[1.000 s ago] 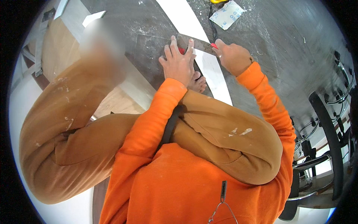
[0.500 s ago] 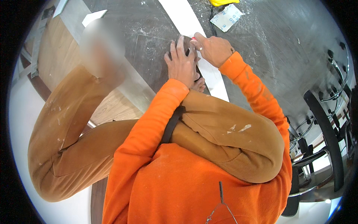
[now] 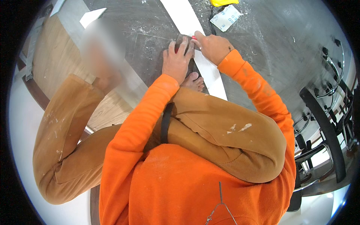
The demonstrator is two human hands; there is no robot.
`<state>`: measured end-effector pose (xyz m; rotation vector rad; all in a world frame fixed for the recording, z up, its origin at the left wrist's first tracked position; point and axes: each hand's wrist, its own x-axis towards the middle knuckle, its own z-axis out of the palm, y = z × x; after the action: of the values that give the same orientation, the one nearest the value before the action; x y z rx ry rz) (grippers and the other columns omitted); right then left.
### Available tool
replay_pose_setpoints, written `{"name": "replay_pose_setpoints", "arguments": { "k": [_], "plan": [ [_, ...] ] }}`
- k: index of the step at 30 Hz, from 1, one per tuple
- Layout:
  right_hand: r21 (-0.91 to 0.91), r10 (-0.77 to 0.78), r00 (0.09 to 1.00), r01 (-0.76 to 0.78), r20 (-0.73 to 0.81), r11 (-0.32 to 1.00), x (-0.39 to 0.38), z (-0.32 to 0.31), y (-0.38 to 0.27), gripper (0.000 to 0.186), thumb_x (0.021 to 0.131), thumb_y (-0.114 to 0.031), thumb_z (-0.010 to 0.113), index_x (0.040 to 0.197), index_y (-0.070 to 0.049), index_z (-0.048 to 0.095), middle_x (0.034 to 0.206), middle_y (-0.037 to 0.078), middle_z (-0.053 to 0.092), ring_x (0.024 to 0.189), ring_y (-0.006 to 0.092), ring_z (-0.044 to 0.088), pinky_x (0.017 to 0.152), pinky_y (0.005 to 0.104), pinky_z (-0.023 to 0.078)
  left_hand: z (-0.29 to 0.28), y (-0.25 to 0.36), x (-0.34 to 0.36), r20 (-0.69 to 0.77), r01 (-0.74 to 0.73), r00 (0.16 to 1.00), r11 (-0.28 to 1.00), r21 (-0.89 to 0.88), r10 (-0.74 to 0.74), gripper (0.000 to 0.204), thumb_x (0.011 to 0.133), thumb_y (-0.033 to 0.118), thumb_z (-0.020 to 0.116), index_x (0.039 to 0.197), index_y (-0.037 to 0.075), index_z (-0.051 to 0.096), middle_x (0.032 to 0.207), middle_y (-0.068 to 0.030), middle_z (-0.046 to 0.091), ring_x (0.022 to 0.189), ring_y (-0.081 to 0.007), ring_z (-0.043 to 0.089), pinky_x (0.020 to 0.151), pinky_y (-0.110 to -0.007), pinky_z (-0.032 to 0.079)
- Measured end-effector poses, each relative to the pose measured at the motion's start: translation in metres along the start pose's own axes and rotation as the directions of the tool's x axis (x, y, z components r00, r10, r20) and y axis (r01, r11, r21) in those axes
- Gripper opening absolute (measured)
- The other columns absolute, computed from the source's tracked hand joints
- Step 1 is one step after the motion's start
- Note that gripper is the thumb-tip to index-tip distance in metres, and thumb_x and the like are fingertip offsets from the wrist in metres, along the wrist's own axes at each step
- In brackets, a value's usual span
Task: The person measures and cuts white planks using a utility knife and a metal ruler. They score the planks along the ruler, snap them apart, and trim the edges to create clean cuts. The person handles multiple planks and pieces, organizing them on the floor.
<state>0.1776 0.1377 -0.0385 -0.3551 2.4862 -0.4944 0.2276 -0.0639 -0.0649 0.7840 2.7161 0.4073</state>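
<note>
My left hand point(image 3: 177, 62) lies with fingers spread, palm down, beside a long white strip point(image 3: 210, 73). A dark edge and a bit of red show beneath its fingers, but what lies under them is mostly hidden. On the strip, my right hand point(image 3: 213, 48) is closed around a small red-tipped tool point(image 3: 194, 38). Most of that tool is covered by the fingers, so its kind cannot be told. The fingertips of both hands nearly meet at the strip's left edge. My bare foot point(image 3: 194, 81) rests just below the left hand, next to the strip.
A yellow object point(image 3: 223, 2) and a crumpled printed paper piece point(image 3: 226, 18) lie on the dusty dark floor point(image 3: 258, 48) ahead. A white offcut point(image 3: 92, 17) is at the far left, near wood-toned boards point(image 3: 60, 56). Black chairs with chrome frames point(image 3: 326, 127) stand at the right.
My left hand has shifted slightly left and down, uncovering more of the foot and a red bit. My right hand stays at the strip with the red-tipped tool.
</note>
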Motion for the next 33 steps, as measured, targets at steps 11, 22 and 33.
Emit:
{"name": "replay_pose_setpoints", "arguments": {
  "k": [11,22,33],
  "plan": [
    [-0.041,0.003,0.999,-0.001,0.042,0.999,-0.001,-0.011,-0.006,0.017,0.109,-0.023,0.052,0.111,-0.006,0.052,0.078,0.021,0.073,0.073,0.0429,0.073,0.062,0.0522,0.059,-0.017,0.004,-0.001,0.040,-0.025,0.999,0.993,0.119,0.021,0.052,0.088,0.009,0.065,0.134,0.031,0.073,0.162,-0.0060,0.046,0.134,-0.0401,0.049,0.093,-0.057,0.049],
    [-0.002,-0.013,0.998,0.014,0.069,1.000,-0.004,-0.013,0.001,0.014,0.107,-0.021,0.054,0.111,-0.007,0.052,0.077,0.022,0.072,0.073,0.0426,0.074,0.061,0.0520,0.059,-0.027,0.017,0.000,0.121,0.071,0.988,0.982,0.176,-0.094,0.059,0.091,0.010,0.064,0.143,0.037,0.066,0.163,-0.0039,0.043,0.136,-0.0358,0.048,0.096,-0.059,0.045],
    [0.057,-0.047,0.997,0.043,0.068,0.997,-0.010,-0.011,0.010,0.016,0.108,-0.022,0.053,0.112,-0.007,0.051,0.076,0.022,0.072,0.073,0.0427,0.073,0.062,0.0536,0.059,-0.029,0.018,0.002,0.112,0.050,0.991,0.976,0.213,-0.075,0.055,0.094,0.015,0.063,0.145,0.036,0.064,0.161,-0.0038,0.046,0.131,-0.0337,0.050,0.105,-0.064,0.039]
  ]
}}
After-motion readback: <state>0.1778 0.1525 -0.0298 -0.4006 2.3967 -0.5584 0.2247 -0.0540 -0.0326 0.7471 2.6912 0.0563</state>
